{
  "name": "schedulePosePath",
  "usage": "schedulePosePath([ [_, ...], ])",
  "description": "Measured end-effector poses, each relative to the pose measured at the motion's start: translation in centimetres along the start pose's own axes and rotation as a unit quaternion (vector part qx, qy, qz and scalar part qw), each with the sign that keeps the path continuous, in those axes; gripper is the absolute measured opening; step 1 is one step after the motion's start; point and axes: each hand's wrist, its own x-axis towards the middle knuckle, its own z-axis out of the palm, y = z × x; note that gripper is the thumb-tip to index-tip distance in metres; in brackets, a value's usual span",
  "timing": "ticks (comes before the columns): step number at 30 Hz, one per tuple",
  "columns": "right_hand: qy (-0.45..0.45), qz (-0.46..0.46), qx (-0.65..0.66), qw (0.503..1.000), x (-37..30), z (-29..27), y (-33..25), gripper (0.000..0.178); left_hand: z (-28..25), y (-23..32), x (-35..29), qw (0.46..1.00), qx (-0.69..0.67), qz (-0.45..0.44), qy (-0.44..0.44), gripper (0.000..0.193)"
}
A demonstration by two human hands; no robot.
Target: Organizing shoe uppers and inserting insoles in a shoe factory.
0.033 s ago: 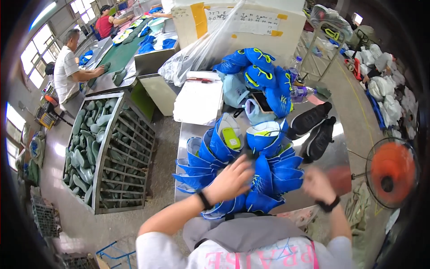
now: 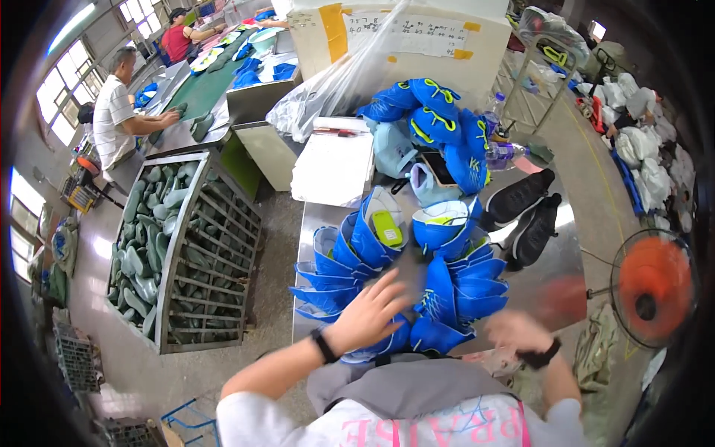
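Note:
Two curved rows of nested blue shoe uppers with pale linings stand on the metal table: a left row (image 2: 325, 279) and a right row (image 2: 439, 292). A lime-yellow tag (image 2: 386, 228) sits inside the far upper of the left row. Over the near part of that row hovers my left hand (image 2: 371, 311), fingers spread and nothing in it. My right hand (image 2: 518, 332) is near the front edge, just right of the other row. Motion blurs its fingers, and I see nothing held in it.
Laced blue uppers (image 2: 433, 125), a phone (image 2: 438, 168), white papers (image 2: 331, 170) and black shoes (image 2: 521, 200) lie farther back. A metal cage (image 2: 216, 257) of dark green foot-shaped forms stands left, an orange fan (image 2: 654, 279) right. A co-worker (image 2: 113, 112) works at a green belt.
Both hands have drawn a little nearer to me and slightly left. The uppers stay as they were.

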Motion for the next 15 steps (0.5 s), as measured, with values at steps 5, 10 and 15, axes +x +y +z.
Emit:
schedulePosePath([
  [5,-0.155,0.001,0.201,0.967,1.5,9.8,-3.6,0.032,3.8,2.7,-16.2,0.973,0.097,-0.150,-0.145,0.068],
  [10,-0.033,0.003,0.177,0.984,2.4,12.5,-4.7,0.052,9.6,2.5,-16.3,0.967,0.140,-0.214,0.006,0.050],
  [15,0.035,0.037,0.147,0.988,2.9,14.1,-9.9,0.053,11.7,-0.3,-15.1,0.962,0.166,-0.183,0.113,0.020],
])
